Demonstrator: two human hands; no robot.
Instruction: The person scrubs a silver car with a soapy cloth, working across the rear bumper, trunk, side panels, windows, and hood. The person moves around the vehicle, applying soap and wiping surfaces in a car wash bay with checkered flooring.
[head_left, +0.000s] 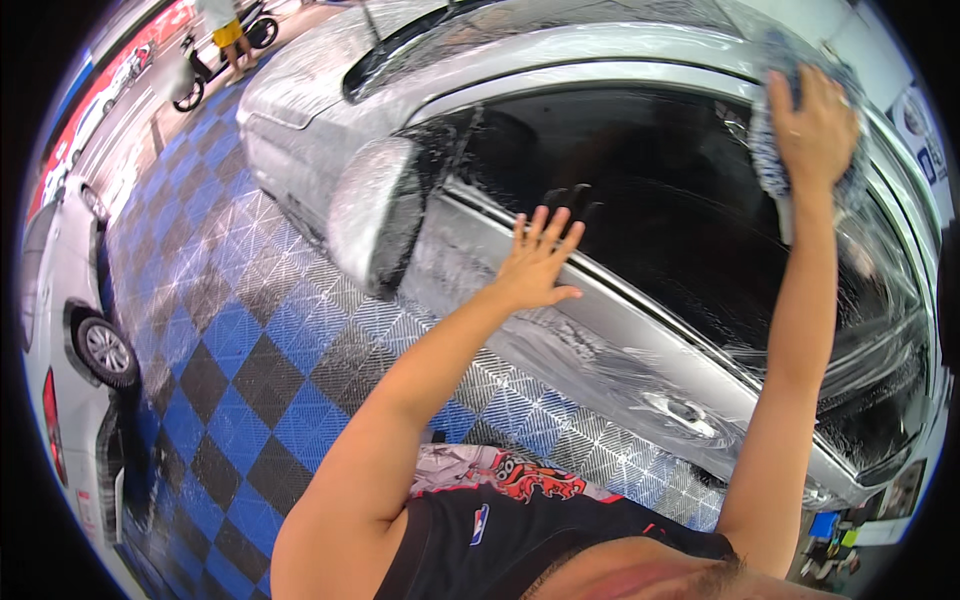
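Observation:
A silver car with soap suds on its roof, hood and door stands before me. My right hand (814, 127) presses a grey-blue wash mitt or cloth (765, 142) on the car near the top of the side windows. Across the dark front side window (637, 172) run thin streaks of suds. My left hand (538, 259), fingers spread and holding nothing, is over the lower window edge and the upper part of the front door (457, 255). Whether its palm touches the car I cannot tell. The foamy side mirror (379, 217) is left of it, and the door handle (682, 409) lies lower right.
Blue and dark grey grid tiles (262, 375) cover the wet floor. Another silver car (67, 300) stands at the far left. Beyond the tiles, a person in yellow shorts (229, 34) is beside a motorcycle (262, 31). Several small items (832, 547) lie at the lower right.

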